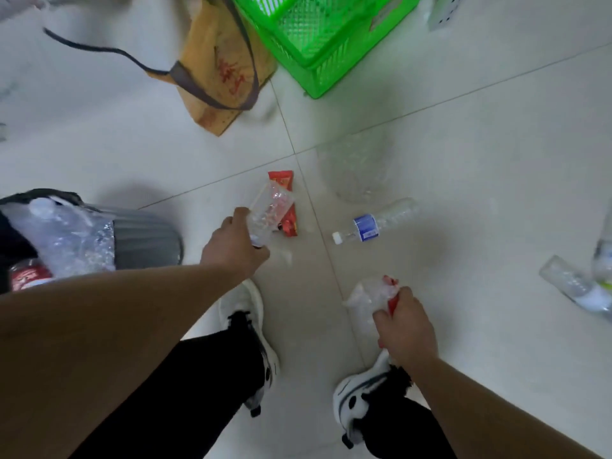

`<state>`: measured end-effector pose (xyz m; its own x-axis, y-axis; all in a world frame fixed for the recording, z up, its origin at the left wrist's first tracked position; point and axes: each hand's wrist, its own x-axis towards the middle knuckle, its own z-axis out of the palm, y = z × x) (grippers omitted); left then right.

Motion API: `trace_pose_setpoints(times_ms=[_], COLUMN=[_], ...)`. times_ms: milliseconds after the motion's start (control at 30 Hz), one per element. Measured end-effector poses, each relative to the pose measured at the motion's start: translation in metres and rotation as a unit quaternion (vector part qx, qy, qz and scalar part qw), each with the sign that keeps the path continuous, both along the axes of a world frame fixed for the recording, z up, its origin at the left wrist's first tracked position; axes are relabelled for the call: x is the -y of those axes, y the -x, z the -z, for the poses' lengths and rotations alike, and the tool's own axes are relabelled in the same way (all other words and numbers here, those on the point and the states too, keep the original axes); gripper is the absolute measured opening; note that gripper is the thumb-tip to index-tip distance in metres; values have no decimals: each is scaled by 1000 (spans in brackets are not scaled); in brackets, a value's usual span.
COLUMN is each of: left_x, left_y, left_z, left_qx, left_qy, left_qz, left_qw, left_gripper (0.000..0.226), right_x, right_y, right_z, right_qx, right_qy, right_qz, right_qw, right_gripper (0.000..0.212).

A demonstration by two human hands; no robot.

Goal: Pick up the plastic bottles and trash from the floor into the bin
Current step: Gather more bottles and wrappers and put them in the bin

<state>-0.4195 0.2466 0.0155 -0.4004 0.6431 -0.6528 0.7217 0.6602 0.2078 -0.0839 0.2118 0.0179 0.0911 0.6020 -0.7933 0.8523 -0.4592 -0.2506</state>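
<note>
My left hand (233,246) is closed around a crumpled clear plastic bottle (270,210), held just above a red snack wrapper (286,207) on the floor. My right hand (407,329) grips a clear plastic bag with a red piece (371,298) low over the tiles. A clear bottle with a blue label and white cap (374,223) lies on the floor between and beyond my hands. The grey bin (145,240) stands at the left, holding clear plastic and a red-labelled bottle (28,276).
Two more clear bottles (573,283) lie at the right edge. A clear plastic container (357,167) rests farther ahead. A brown paper bag with dark straps (218,64) and a green plastic basket (321,38) stand at the top. My white shoes (251,313) are below.
</note>
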Motion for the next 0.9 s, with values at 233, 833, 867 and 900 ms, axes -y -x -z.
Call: trace_pose_setpoints(times_ms=[233, 833, 867, 900], left_x=[13, -8, -12, -17], left_y=[10, 17, 12, 6], left_z=[-133, -172, -160, -145], left_qx=[37, 54, 53, 57], left_qy=[13, 82, 88, 94], left_qz=[-77, -129, -142, -157], left_qw=[996, 987, 984, 981], left_gripper=[83, 78, 77, 75], right_x=[-40, -173, -182, -195], right_y=[0, 59, 63, 66], right_z=[-140, -146, -133, -116], right_qx=[-20, 42, 33, 18], right_qy=[-25, -31, -27, -23], right_qz=[8, -183, -196, -214], right_qw=[999, 982, 980, 976], right_gripper=[33, 41, 37, 34])
